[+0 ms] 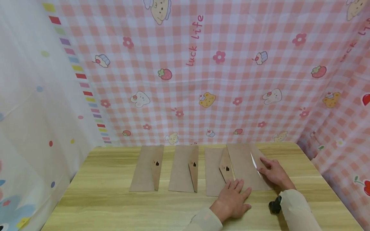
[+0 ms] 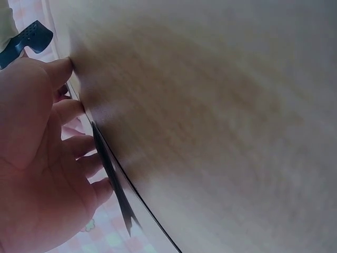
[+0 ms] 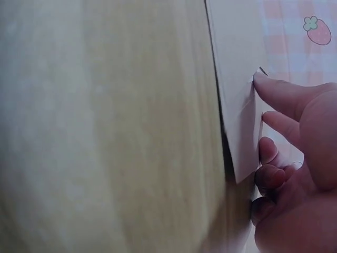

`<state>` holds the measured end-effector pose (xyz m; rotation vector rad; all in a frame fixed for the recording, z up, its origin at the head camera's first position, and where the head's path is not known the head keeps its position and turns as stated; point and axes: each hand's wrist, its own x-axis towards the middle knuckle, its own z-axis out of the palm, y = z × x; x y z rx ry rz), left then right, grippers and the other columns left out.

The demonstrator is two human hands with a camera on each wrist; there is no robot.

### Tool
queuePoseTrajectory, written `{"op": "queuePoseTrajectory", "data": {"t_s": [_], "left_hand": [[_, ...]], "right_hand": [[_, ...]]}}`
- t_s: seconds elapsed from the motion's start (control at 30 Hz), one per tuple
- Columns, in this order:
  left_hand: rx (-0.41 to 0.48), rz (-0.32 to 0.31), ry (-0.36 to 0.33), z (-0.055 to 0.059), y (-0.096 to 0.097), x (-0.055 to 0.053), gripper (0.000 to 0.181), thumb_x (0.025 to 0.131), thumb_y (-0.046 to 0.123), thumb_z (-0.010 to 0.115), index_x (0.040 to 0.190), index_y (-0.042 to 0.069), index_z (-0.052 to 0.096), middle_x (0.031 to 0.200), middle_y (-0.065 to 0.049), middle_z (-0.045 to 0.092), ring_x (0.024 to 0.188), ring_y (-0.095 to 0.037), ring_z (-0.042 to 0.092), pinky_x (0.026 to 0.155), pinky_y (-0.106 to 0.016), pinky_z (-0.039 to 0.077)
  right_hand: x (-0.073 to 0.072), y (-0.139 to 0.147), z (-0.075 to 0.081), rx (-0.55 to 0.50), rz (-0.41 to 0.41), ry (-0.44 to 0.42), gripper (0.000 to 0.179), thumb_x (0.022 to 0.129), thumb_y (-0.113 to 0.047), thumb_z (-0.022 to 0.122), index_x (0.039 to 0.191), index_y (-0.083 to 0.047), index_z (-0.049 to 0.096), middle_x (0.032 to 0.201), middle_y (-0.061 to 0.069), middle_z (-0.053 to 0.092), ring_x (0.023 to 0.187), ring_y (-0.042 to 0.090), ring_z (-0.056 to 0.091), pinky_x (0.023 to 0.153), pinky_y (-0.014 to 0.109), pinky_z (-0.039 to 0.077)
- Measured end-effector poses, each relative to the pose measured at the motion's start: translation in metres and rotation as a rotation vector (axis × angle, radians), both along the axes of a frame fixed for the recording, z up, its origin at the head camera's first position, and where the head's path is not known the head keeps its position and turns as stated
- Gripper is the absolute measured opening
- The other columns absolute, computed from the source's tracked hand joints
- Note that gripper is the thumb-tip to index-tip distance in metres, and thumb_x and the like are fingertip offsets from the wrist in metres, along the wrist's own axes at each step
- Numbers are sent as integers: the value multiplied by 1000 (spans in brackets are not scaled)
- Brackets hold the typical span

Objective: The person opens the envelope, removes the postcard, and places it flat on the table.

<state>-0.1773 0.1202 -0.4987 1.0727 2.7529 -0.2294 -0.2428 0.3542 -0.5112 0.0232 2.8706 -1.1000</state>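
Your right hand's (image 1: 273, 171) thumb and forefinger, partly bent, meet the flap (image 1: 264, 183) of the open envelope (image 1: 240, 160) beside its white slit (image 1: 254, 162); whether they pinch, I can't tell. Your left hand (image 1: 231, 200) lies spread, gripping nothing, fingertips over that envelope's near left corner. You seem to be working the flap; next probably calls for steadying left, guiding right. Three folded envelopes (image 1: 179, 166) lie left of the open envelope.

Head: high, farther off, facing forward-down; tabletop (image 1: 162, 210) at six o'clock. Left wrist: close, facing along left hand (image 2: 50, 150), at nine. Right wrist: close, facing along right hand (image 3: 308, 147), at three. Shared by all: tabletop.
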Motion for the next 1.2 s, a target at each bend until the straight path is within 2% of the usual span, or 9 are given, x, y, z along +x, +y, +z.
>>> {"op": "queuePoseTrajectory", "data": {"t_s": [0.23,0.47,0.7,0.87,1.07,1.2], "left_hand": [[-6,2,9,0,0,0,58,99,64,33,154,47,24,163,12,22,149,-7,20,120,-31,22],[-16,-1,17,-2,1,0,57,100,64,32,154,47,24,163,12,21,149,-7,20,120,-32,21],[-13,-1,14,-2,1,0,58,100,64,31,154,47,24,163,12,20,149,-7,19,120,-32,21],[-12,-4,15,-1,1,0,58,100,64,31,154,46,23,163,12,20,150,-8,19,120,-32,21],[-15,-6,24,-2,0,0,58,100,64,30,154,46,22,163,11,20,150,-8,19,120,-33,22],[-21,-10,21,-1,0,0,58,100,64,29,155,46,22,163,11,20,150,-8,19,120,-32,22]], "right_hand": [[-1,0,3,-6,-25,-29,65,99,-22,61,147,11,33,129,42,48,106,41,59,88,52,52],[-2,1,0,11,-17,-2,62,97,-18,63,145,12,36,121,40,57,98,36,63,82,46,54],[-2,-1,4,9,-33,-23,64,98,-20,63,146,11,35,123,39,54,101,38,58,86,48,51],[-1,-1,6,22,-21,7,59,97,-15,62,144,13,38,115,36,60,96,35,60,81,40,51],[0,-1,6,31,-14,5,59,98,-16,61,144,12,37,119,37,56,100,37,56,86,46,47],[1,0,5,39,1,16,58,99,-15,59,144,13,37,116,35,58,97,34,57,84,43,47]]}}
